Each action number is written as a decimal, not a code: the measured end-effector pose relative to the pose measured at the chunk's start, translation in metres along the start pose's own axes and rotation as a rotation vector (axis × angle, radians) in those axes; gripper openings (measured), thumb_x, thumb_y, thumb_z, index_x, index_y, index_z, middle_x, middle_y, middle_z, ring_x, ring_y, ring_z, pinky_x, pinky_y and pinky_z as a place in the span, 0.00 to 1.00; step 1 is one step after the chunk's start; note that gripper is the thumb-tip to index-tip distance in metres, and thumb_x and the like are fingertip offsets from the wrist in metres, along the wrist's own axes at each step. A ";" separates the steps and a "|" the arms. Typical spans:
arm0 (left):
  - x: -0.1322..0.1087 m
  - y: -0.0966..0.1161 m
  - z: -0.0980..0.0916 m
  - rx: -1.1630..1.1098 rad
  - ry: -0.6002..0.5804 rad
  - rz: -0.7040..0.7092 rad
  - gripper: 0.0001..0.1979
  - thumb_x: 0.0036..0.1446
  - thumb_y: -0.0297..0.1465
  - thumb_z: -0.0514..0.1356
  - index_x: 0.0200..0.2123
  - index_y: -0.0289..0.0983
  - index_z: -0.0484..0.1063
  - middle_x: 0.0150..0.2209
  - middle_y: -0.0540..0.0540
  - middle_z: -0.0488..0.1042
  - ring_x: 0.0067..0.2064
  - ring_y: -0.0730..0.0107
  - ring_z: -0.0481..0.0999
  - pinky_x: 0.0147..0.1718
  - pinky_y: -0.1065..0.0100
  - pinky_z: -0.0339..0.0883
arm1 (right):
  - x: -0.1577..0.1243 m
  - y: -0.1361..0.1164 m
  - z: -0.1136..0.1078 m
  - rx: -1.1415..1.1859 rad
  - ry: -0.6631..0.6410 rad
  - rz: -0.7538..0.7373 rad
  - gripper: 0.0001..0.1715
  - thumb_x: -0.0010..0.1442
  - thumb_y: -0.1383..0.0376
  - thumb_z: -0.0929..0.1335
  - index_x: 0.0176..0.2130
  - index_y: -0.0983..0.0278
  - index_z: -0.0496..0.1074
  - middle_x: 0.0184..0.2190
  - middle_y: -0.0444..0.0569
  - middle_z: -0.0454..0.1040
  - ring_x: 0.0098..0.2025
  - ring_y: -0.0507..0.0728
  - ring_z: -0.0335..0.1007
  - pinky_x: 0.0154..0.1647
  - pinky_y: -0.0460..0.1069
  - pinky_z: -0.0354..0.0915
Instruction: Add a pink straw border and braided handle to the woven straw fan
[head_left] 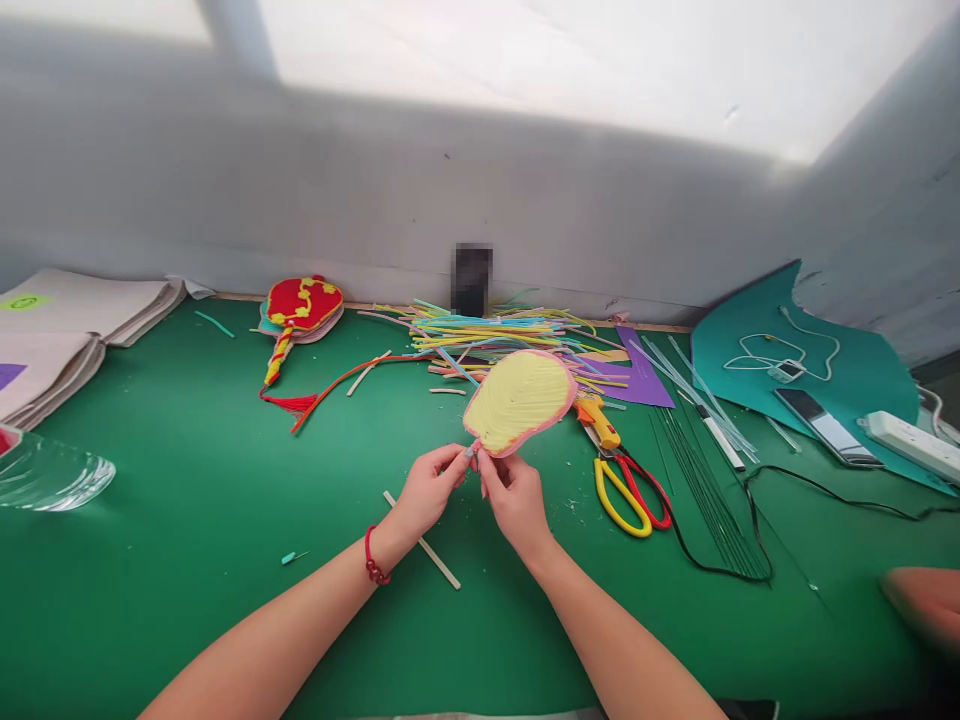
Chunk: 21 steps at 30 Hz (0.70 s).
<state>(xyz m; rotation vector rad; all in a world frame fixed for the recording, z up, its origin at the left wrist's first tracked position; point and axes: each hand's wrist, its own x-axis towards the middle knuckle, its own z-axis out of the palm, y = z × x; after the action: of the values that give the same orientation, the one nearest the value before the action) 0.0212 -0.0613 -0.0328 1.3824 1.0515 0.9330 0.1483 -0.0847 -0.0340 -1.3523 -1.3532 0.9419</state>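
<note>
Between my two hands is a small round fan [523, 398] with a pale yellow face and a pink edge, raised above the green table. My left hand [429, 490] is closed, pinching the pink base of the fan. Right beside it, my right hand [516, 497] is closed on the lower edge of the same fan. The fingertips almost meet and hide most of the base. A pale stick [440, 563] lies under my left wrist. Behind the fan rests a heap of coloured pipe cleaners [495, 330].
A red and yellow fan [304, 305] with a tassel lies back left. To the right are a yellow glue gun [598, 420], scissors [626, 505], green wires [709, 500], glue sticks [694, 395] and a phone [825, 425]. A clear container [60, 475] stands left. Another person's arm [926, 605] shows at right.
</note>
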 end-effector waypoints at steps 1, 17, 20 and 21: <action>-0.001 0.000 0.000 0.020 -0.004 0.001 0.21 0.56 0.47 0.53 0.22 0.35 0.63 0.20 0.54 0.54 0.24 0.76 0.51 0.22 0.72 0.47 | -0.001 0.001 0.001 -0.021 0.002 -0.010 0.18 0.60 0.52 0.62 0.28 0.63 0.65 0.17 0.41 0.61 0.19 0.50 0.57 0.21 0.46 0.56; -0.001 0.023 -0.024 -0.110 -0.357 -0.111 0.19 0.57 0.45 0.53 0.25 0.35 0.64 0.20 0.55 0.51 0.23 0.77 0.47 0.23 0.70 0.41 | 0.016 0.009 -0.018 0.257 -0.405 0.000 0.25 0.52 0.43 0.65 0.29 0.63 0.66 0.25 0.44 0.63 0.22 0.48 0.53 0.20 0.46 0.56; -0.003 0.024 -0.022 -0.141 -0.394 -0.135 0.20 0.56 0.46 0.53 0.25 0.35 0.64 0.20 0.55 0.51 0.23 0.76 0.48 0.24 0.70 0.42 | 0.017 0.011 -0.017 0.286 -0.367 0.006 0.23 0.50 0.46 0.68 0.25 0.64 0.68 0.24 0.44 0.64 0.22 0.48 0.54 0.20 0.46 0.55; -0.004 0.024 -0.021 -0.149 -0.405 -0.145 0.20 0.56 0.47 0.54 0.24 0.35 0.64 0.20 0.55 0.51 0.23 0.76 0.48 0.24 0.70 0.42 | 0.017 0.012 -0.016 0.292 -0.359 -0.004 0.22 0.50 0.48 0.69 0.23 0.64 0.68 0.24 0.44 0.64 0.22 0.48 0.54 0.21 0.46 0.54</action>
<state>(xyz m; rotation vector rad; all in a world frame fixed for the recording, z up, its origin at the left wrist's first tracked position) 0.0020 -0.0588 -0.0068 1.2841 0.7474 0.5803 0.1682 -0.0687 -0.0395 -0.9887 -1.4123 1.3699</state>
